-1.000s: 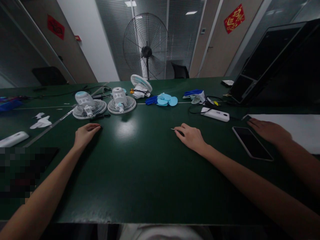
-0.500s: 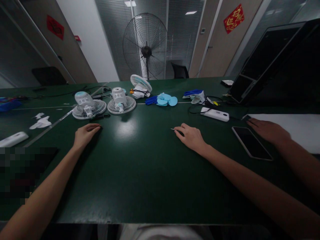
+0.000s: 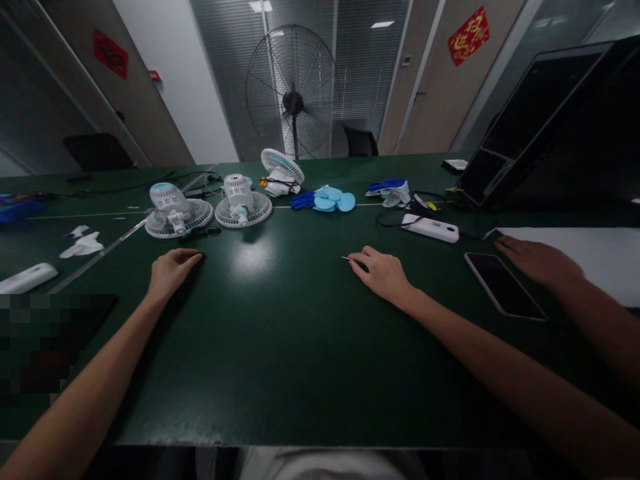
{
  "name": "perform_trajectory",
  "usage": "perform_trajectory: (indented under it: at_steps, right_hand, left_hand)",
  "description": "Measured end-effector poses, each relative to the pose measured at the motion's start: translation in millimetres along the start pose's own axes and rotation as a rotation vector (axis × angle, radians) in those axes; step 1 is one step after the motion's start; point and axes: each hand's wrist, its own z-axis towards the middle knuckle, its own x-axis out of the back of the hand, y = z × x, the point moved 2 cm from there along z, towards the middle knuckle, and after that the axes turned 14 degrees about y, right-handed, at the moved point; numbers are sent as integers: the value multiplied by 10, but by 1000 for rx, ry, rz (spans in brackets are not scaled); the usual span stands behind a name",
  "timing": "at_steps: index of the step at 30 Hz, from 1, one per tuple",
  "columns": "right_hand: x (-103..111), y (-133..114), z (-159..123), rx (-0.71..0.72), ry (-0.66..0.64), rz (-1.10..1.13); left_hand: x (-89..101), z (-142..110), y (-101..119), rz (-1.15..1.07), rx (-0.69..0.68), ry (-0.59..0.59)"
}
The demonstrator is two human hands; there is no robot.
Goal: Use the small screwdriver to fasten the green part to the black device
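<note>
Pointing left, the thin rod (image 3: 346,258) runs crosswise.

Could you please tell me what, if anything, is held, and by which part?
The right hand holds a thin rod, one tip showing, its gripped part hidden; whether the left hand holds anything is unclear.

On the counter (image 3: 280,373), left fan (image 3: 177,212) behind left grip (image 3: 173,270); middle fan (image 3: 243,203) just right of left fan — rear fan (image 3: 281,172) farther back; blades (image 3: 335,199) right of these; rod (image 3: 345,258) in right grip (image 3: 383,272); phone (image 3: 504,287) right of that.
</note>
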Motion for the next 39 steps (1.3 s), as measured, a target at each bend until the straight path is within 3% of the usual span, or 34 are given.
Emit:
perform_trajectory:
  at_steps: [6,10,13,18,21,24,32,39]
  right_hand:
    - [-13,-3,-1,5,13,-35]
    - [-27,0,0,9,10,-19]
    - [-26,8,3,4,3,-26]
    - [6,-52,-36,60,-17,36]
    - [36,-180,-96,170,-34,141]
    - [66,-314,-164,277,-36,236]
    - [144,-348,-322,245,24,394]
    - [189,-417,-343,297,-42,354]
  left_hand:
    - [-16,-14,4,-17,-81,-8]
    - [-137,-92,167,-86,-164,-66]
    - [-264,-295,516,-193,-286,-136]
    - [-427,-952,1400,-348,-517,-363]
    - [-499,-1347,1850,-478,-570,-509]
    - [-549,-1592,2104,-566,-579,-566]
    - [-577,-1669,2125,-620,-511,-568]
    - [-565,-1670,2110,-563,-623,-509]
